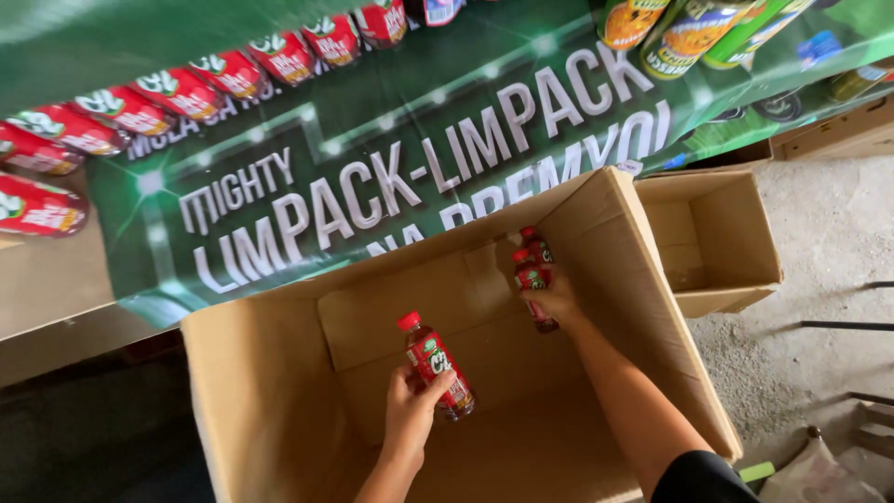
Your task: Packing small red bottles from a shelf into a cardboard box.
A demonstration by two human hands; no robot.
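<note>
A large open cardboard box [270,391] stands in front of me. My left hand [412,412] reaches into it and grips a small bottle [436,365] of dark red drink with a red cap, held tilted above the box floor. My right hand [556,300] is deeper in, at the box's far right corner, closed around two similar red-capped bottles [533,263] held upright side by side.
A green printed banner [391,140] covers the table behind the box. A row of red-labelled bottles [177,93] lies along its far edge, with green and orange bottles [689,33] at top right. A smaller empty cardboard box [712,242] sits to the right on the concrete floor [829,251].
</note>
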